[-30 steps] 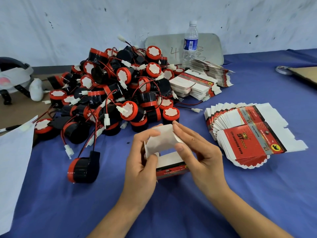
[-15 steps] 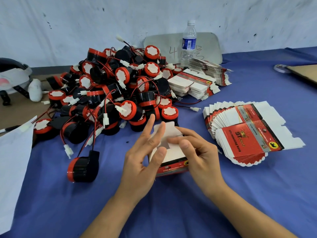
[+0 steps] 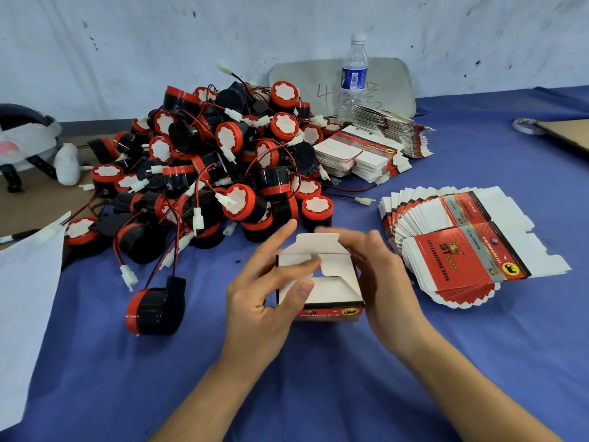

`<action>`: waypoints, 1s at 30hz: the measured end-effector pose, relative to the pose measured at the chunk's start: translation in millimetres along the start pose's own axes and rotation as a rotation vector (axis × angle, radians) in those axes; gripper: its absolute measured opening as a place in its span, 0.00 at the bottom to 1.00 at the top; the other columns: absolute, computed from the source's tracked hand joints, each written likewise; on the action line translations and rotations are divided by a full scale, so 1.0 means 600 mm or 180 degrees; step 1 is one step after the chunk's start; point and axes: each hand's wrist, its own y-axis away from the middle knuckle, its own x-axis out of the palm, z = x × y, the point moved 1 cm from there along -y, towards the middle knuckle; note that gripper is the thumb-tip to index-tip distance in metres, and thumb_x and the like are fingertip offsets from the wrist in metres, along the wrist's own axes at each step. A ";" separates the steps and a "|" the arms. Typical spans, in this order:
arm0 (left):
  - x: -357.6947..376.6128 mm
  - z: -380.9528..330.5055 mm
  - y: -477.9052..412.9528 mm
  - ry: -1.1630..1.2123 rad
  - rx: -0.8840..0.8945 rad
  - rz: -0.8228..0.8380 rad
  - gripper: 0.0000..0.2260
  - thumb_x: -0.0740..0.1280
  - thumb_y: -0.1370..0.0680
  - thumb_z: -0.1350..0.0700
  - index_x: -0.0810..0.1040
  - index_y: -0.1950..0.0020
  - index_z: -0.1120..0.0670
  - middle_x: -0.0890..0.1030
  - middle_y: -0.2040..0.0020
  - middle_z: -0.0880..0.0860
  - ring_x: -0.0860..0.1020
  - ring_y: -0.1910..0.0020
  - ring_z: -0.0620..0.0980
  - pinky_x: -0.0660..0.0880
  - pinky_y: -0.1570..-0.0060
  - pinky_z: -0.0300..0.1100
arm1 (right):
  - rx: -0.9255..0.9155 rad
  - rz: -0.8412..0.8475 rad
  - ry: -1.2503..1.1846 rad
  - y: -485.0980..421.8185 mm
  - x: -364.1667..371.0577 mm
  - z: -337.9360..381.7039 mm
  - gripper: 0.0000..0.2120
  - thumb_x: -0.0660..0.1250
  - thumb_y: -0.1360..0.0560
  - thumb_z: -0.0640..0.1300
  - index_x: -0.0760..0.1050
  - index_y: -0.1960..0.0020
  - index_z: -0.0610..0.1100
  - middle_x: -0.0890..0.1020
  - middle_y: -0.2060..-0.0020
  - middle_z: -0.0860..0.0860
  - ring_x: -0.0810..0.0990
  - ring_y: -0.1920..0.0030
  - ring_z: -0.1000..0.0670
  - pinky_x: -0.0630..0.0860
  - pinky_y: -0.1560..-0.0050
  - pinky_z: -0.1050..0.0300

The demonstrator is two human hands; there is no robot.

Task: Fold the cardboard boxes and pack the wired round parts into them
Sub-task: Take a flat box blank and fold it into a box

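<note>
A small red and white cardboard box (image 3: 331,295) stands on the blue cloth at the centre, its top flaps partly folded in. My left hand (image 3: 261,301) has straight fingers pressing a white side flap, and its thumb lies at the box's left edge. My right hand (image 3: 385,282), blurred, curves round the box's right side with its fingertips on the rear flap. A big pile of black and red wired round parts (image 3: 216,173) lies behind and to the left. One round part (image 3: 156,306) lies alone left of the box.
A fanned stack of flat boxes (image 3: 462,250) lies to the right, with more flat stacks (image 3: 363,154) behind. A water bottle (image 3: 353,78) stands at the back. A white sheet (image 3: 25,298) covers the left edge. A headset (image 3: 25,138) sits far left, and cardboard (image 3: 564,132) far right.
The box has gone from held up with its flap raised to standing on the cloth. My left fingers now press a side flap, and my right hand has shifted round the right side.
</note>
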 end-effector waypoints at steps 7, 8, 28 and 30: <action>-0.006 -0.013 -0.001 0.0290 -0.0005 0.0133 0.21 0.57 0.20 0.40 0.86 0.53 0.48 0.79 0.38 0.45 0.80 0.44 0.48 0.80 0.54 0.50 | 0.0889 0.0846 -0.0489 -0.002 -0.018 0.012 0.18 0.71 0.32 0.59 0.74 0.57 0.45 0.76 0.59 0.50 0.71 0.57 0.45 0.72 0.64 0.60; -0.006 -0.014 0.000 0.0336 0.0024 0.0142 0.21 0.57 0.19 0.40 0.86 0.53 0.49 0.80 0.38 0.45 0.80 0.44 0.48 0.80 0.54 0.49 | 0.0982 0.0931 -0.0516 -0.001 -0.017 0.011 0.18 0.72 0.33 0.57 0.72 0.56 0.45 0.76 0.58 0.49 0.70 0.56 0.44 0.70 0.62 0.58; 0.040 -0.029 0.026 0.0368 -0.0787 0.0435 0.14 0.67 0.32 0.45 0.77 0.48 0.31 0.50 0.25 0.33 0.59 0.27 0.36 0.67 0.37 0.29 | 0.0715 -0.0013 -0.1083 -0.003 -0.004 0.000 0.12 0.69 0.32 0.45 0.80 0.49 0.46 0.77 0.61 0.49 0.79 0.64 0.54 0.77 0.64 0.61; 0.044 -0.030 0.025 0.0721 -0.0932 0.0434 0.16 0.69 0.30 0.53 0.78 0.48 0.34 0.53 0.25 0.35 0.69 0.34 0.32 0.73 0.48 0.27 | 0.0603 0.0103 -0.0925 0.000 -0.002 -0.003 0.18 0.75 0.35 0.50 0.81 0.46 0.49 0.76 0.55 0.46 0.80 0.61 0.51 0.78 0.61 0.60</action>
